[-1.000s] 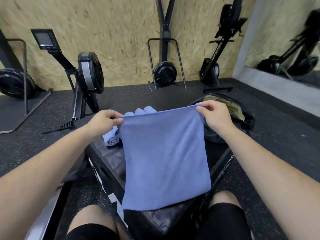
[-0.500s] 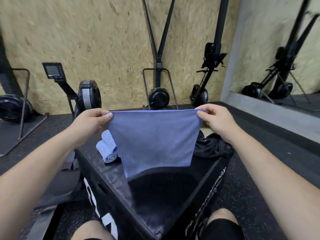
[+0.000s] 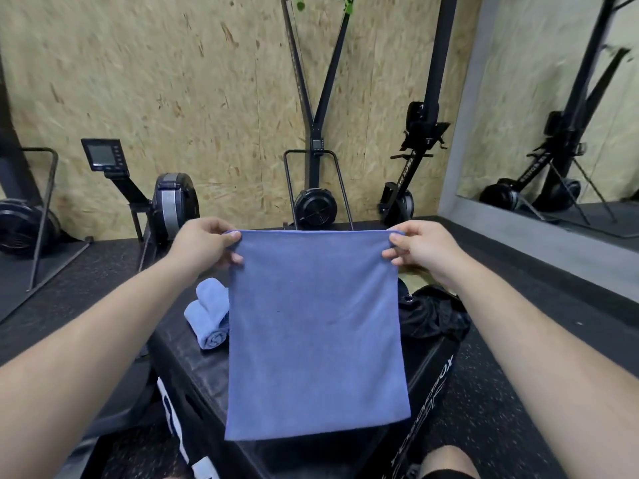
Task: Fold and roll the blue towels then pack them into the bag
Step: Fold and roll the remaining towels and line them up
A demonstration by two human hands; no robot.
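Note:
A blue towel [image 3: 316,333] hangs flat in front of me, spread out in the air above a black box [image 3: 193,368]. My left hand [image 3: 204,245] pinches its top left corner and my right hand [image 3: 420,247] pinches its top right corner. Rolled blue towels [image 3: 207,316] lie on the box top to the left, partly hidden behind the hanging towel. The black bag [image 3: 432,312] sits crumpled on the box to the right, behind the towel's edge.
Rowing machines [image 3: 173,202] and a ski trainer [image 3: 314,205] stand against the chipboard wall behind the box. A mirror [image 3: 570,115] fills the right wall. Black rubber floor surrounds the box; my knee [image 3: 446,461] shows at the bottom right.
The towel's lower part, swung up and back half a second ago, now hangs straight down at full length. My head has tilted up, showing more wall. Both hands keep their corners.

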